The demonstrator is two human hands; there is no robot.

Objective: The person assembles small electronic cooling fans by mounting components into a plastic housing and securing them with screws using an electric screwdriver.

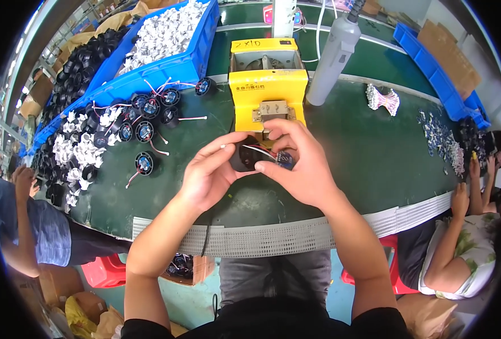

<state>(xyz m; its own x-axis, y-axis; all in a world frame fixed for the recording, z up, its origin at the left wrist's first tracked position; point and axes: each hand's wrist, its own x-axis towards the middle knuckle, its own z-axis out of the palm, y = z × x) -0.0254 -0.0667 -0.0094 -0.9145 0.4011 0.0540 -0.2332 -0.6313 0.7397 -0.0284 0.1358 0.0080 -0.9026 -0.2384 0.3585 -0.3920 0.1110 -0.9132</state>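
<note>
Both my hands meet at the middle of the bench, just in front of a yellow bench machine (270, 85). My left hand (208, 175) is closed on the left side of a round black plastic housing (245, 156). A small white tip shows at its fingertips. Between thumb and fingers, my right hand (304, 164) pinches a small blue circuit board (285, 160) at the housing's right side. Thin red, white and dark wires (260, 149) run from the board across the housing. My fingers hide part of the housing, and I cannot tell whether the board touches it.
Several black housings with boards and wires (145, 131) lie left, beside white plastic parts (81, 150). A blue crate (185, 62) of white pieces stands behind. A grey post (332, 62), a wire bundle (383, 100) and small loose parts (440, 138) are right. People sit at both sides.
</note>
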